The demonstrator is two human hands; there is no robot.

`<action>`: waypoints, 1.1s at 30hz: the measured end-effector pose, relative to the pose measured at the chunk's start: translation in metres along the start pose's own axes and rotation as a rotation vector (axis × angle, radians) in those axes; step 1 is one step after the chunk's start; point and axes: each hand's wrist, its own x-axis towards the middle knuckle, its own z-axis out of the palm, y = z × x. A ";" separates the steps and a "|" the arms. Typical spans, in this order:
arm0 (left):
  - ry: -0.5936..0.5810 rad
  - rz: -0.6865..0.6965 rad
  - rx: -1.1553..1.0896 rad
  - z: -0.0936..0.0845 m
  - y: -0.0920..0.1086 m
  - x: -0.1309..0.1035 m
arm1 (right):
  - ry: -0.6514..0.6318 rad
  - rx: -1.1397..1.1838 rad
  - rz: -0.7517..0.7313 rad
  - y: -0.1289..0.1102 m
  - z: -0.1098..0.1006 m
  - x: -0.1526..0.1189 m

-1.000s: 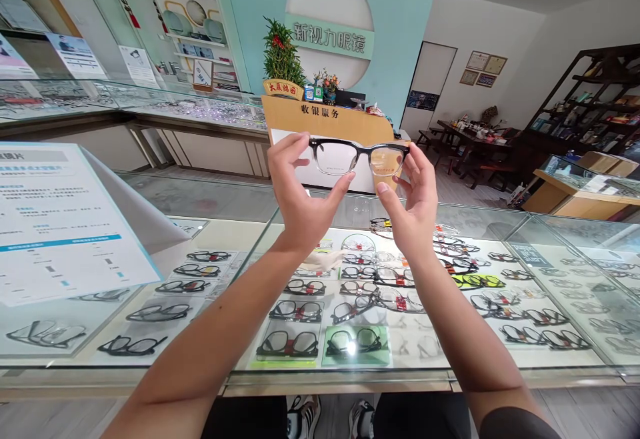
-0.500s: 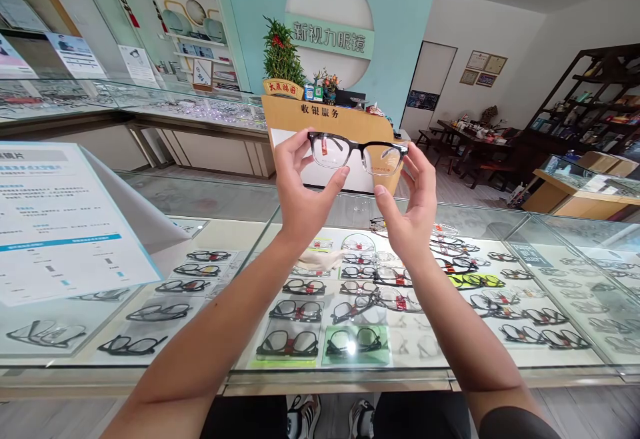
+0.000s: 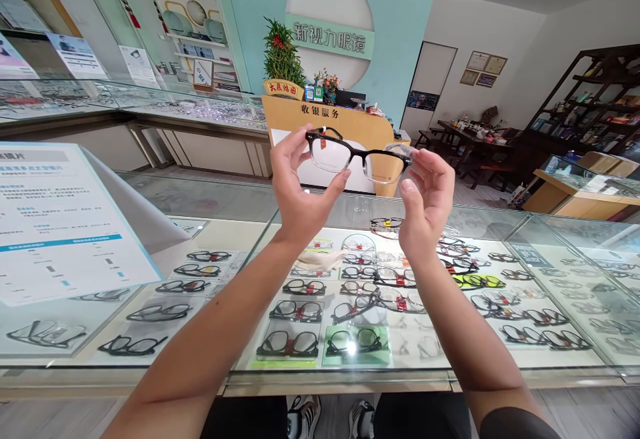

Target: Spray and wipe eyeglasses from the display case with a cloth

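Note:
A pair of eyeglasses point(image 3: 356, 153) with a dark upper rim and clear lower rim is held up in front of me above the glass counter. My left hand point(image 3: 303, 182) is closed on its left end, thumb below the left lens and fingers at the hinge. A small red tag point(image 3: 323, 143) shows by the left temple, which angles inward behind the frame. At the right end, my right hand point(image 3: 427, 202) has its thumb apart from its curved fingers. Its index fingertip is close to the right hinge; whether it touches is hard to tell.
Under my arms, a glass display case point(image 3: 340, 377) holds rows of eyeglasses. A printed sign point(image 3: 65, 219) stands at left. Ahead are a wooden cashier counter point(image 3: 280, 115) and a potted plant point(image 3: 280, 52). Another display counter point(image 3: 575, 189) stands at right.
My right hand has shifted right, away from the lens, with its fingers more spread. The eyeglasses have tilted, their right end slightly lower, and the temples show more behind the frame.

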 end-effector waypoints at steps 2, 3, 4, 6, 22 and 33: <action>0.021 0.019 0.038 -0.001 0.001 0.000 | 0.015 0.008 -0.003 0.001 -0.001 0.001; 0.028 0.025 0.057 -0.002 0.002 0.000 | 0.020 0.004 -0.002 0.002 0.000 0.002; 0.033 0.029 0.074 -0.003 0.003 0.000 | 0.022 0.001 0.002 0.002 0.000 0.003; 0.045 0.036 0.099 -0.004 0.005 -0.001 | 0.027 0.005 0.021 0.001 0.001 0.004; 0.098 0.041 0.114 -0.003 0.016 -0.004 | 0.093 0.170 0.333 0.001 -0.001 0.012; 0.128 0.151 0.170 -0.004 0.020 -0.005 | 0.060 0.223 0.429 0.010 -0.002 0.012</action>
